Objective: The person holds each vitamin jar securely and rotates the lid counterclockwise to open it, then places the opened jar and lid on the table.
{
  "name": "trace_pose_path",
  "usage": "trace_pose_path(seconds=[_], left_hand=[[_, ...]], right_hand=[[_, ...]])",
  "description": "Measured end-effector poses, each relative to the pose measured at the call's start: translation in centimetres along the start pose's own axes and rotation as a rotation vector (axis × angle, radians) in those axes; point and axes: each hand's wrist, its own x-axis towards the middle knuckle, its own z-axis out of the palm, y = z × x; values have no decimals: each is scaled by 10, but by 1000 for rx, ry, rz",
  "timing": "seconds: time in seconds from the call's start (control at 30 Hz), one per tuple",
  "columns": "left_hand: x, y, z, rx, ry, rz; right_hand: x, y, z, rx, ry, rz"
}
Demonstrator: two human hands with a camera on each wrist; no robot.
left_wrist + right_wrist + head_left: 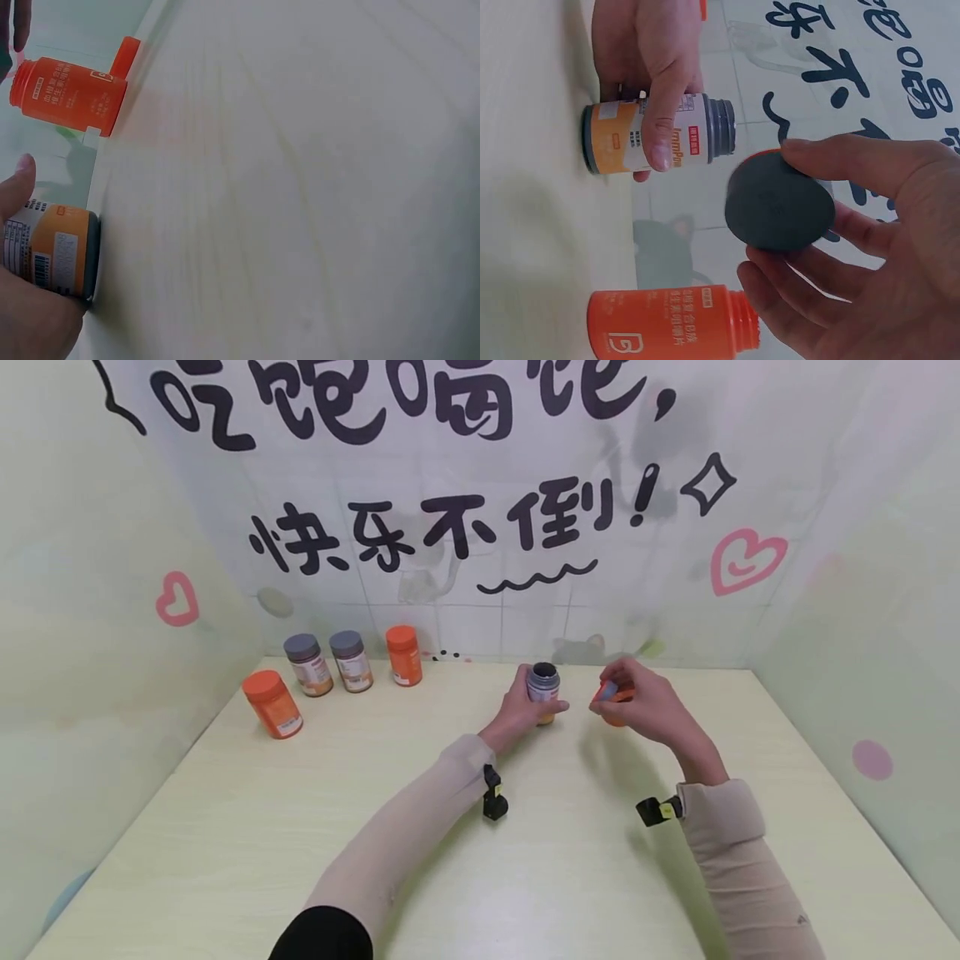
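My left hand (517,714) grips a white-and-orange jar (543,687) with a dark grey base; it stands upright and uncapped on the table, its dark mouth showing. Held by the fingers of my right hand (651,703) is a dark grey lid (780,202), raised off the table, with a reddish-orange edge showing behind it. An uncapped orange bottle (664,322) stands beside the jar, below my right hand and mostly hidden by it in the head view. Against that bottle's base in the left wrist view is an orange cap (126,58).
At the back left of the pale table (465,893) stand two grey-lidded jars (309,667) and two orange-capped bottles (273,706). Behind the table hangs a printed white sheet (420,585), with pale walls at both sides.
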Motion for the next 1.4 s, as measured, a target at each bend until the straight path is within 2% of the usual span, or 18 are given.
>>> trace_pose_path(seconds=[0.17, 0.4, 0.57, 0.67, 0.77, 0.87, 1.13, 1.23, 1.4], left_hand=[[-1, 0, -1, 50, 14, -13], [-7, 2, -7, 66, -7, -88], [-26, 2, -29, 103, -19, -124], [-42, -1, -47, 158, -1, -151], [-59, -2, -68, 175, 31, -178], [-75, 0, -91, 173, 82, -172], [-102, 13, -147, 167, 289, -34], [-108, 21, -161, 145, 400, 23], [-117, 35, -179, 147, 637, 137]], right_hand=[[7, -2, 11, 11, 52, 18], [14, 1, 25, -49, 99, 25], [19, 2, 31, -82, 128, 47], [22, 3, 34, -118, 148, 71], [25, 4, 36, -141, 148, 92], [27, 2, 38, -178, 125, 105], [32, -1, 43, -247, 21, 149], [33, 4, 48, -259, -8, 165], [34, 11, 56, -286, -50, 157]])
